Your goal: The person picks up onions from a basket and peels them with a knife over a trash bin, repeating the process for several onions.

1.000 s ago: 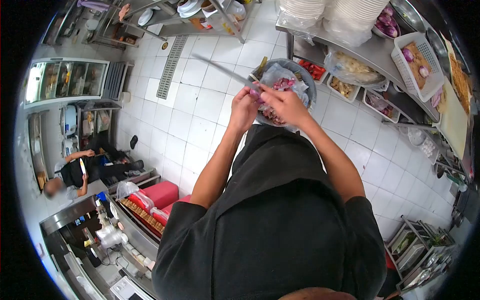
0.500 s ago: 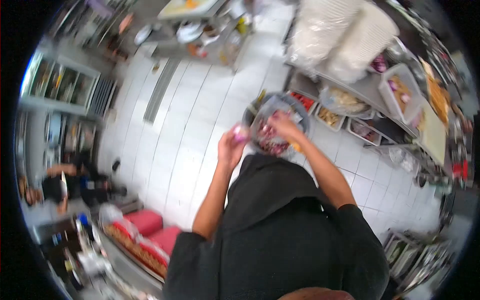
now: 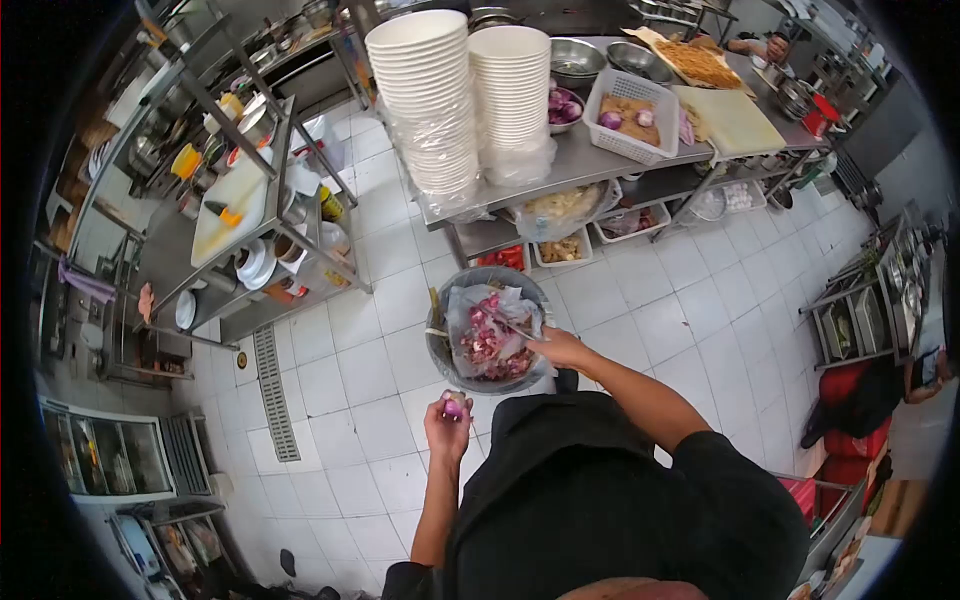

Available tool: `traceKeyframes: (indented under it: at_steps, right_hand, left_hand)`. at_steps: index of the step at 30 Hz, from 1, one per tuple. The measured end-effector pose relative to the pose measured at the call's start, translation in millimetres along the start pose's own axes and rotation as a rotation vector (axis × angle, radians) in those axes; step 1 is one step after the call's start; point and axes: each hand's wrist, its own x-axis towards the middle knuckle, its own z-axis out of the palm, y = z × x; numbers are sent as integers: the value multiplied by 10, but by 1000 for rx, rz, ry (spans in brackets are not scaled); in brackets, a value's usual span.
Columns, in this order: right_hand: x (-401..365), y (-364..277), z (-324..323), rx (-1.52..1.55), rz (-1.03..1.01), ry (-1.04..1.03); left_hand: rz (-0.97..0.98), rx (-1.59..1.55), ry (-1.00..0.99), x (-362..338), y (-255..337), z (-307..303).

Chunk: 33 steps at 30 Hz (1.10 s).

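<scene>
My left hand [image 3: 447, 428] holds a purple onion [image 3: 455, 405], partly pale on top, at the near left of the grey bin. My right hand [image 3: 562, 348] is closed on a thin knife [image 3: 515, 328], whose blade points up and left over the bin. The round grey bin [image 3: 437, 352] stands on the tiled floor in front of me, lined with a clear plastic bag. Purple and reddish onion peelings [image 3: 490, 335] fill much of it.
A steel table [image 3: 600, 165] ahead bears stacked white containers [image 3: 425, 100], a white basket [image 3: 632, 115] with onions, and a cutting board [image 3: 730, 122]. Another cutting board [image 3: 232, 210] lies at left. A person [image 3: 772, 48] is at upper right.
The view has turned, so the bin appears lower and further left. My right hand has moved back from over the peelings to the bin's right edge. My left hand still holds the onion.
</scene>
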Motion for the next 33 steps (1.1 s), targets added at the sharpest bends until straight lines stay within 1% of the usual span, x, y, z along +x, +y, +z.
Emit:
traceKeyframes:
  at_steps: [1, 2, 4, 5, 6, 8, 9, 10, 11, 12, 13, 14, 15, 16, 17, 18, 20, 22, 24, 25, 26, 28, 30, 33]
  right_hand:
    - [-126, 200, -107, 124, 36, 52]
    - [-260, 450, -187, 251, 70, 101]
    - [-548, 866, -426, 410, 181, 174]
    - [-585, 1228, -477, 491, 194, 293]
    - [-615, 1617, -493, 568, 208, 408]
    - [-880, 2147, -640, 626, 345, 528]
    - [-868, 2627, -630, 692, 395, 611]
    - [-892, 3122, -614, 754, 414, 629]
    - [-1086, 3257, -636, 744, 475, 729]
    - [-1105, 3658, -605, 783, 533, 792]
    - [-1152, 4104, -593, 906, 593, 722]
    - [-1230, 4299, -657, 973, 667, 693]
    - [-1308, 4441, -710, 1037, 747, 663]
    - [-1513, 4686, -654, 1101, 843, 628]
    - [-1645, 4851, -643, 1142, 899, 612]
    - [-1734, 4968, -683, 1174, 919, 618]
    - [-1877, 5172, -791, 1215, 923, 648]
    - [-1919, 5286, -946, 1236, 906, 683]
    - [-1956, 5382, -1050, 1240, 875, 702]
    - [-1960, 5421, -1124, 1241, 850, 719]
    - [-1953, 5436, -1181, 1235, 820, 726]
    - [-1953, 5511, -1328, 1256, 698, 745]
    - [-1950, 5324, -1567, 1245, 818, 709]
    - [-1892, 5294, -1668, 1197, 714, 710]
  left_hand:
    - [-32, 53, -69, 92, 4, 76]
    - [-37, 136, -31, 75, -37, 349]
    - [-90, 174, -154, 185, -118, 618]
    - [-113, 190, -215, 255, -184, 777]
    - [-106, 250, -221, 267, -281, 1048]
    - [-160, 301, -288, 396, -448, 1453]
    - [-187, 321, -318, 458, -564, 1663]
    - [-190, 401, -326, 487, -674, 1932]
    - [-189, 476, -332, 490, -785, 2259]
    - [-185, 546, -334, 516, -913, 2593]
    - [-111, 574, -358, 556, -1064, 2913]
    - [-39, 600, -380, 657, -1217, 3227]
    - [13, 679, -351, 824, -1352, 3492]
    - [100, 760, -404, 976, -1467, 3758]
    - [85, 772, -429, 1112, -1550, 4029]
    - [72, 787, -463, 1230, -1627, 4329]
    - [308, 1022, -402, 1297, -1873, 4990]
    - [472, 1226, -328, 1533, -2041, 5544]
    - [784, 1330, -372, 2223, -2194, 5830]
    - [747, 1428, -322, 2435, -2224, 5995]
    - [814, 1501, -283, 2520, -2282, 6165]
    - [911, 1725, -236, 2838, -2388, 6365]
    - [947, 1807, -220, 3299, -2466, 6401]
    - [1158, 2079, -94, 3376, -2507, 6454]
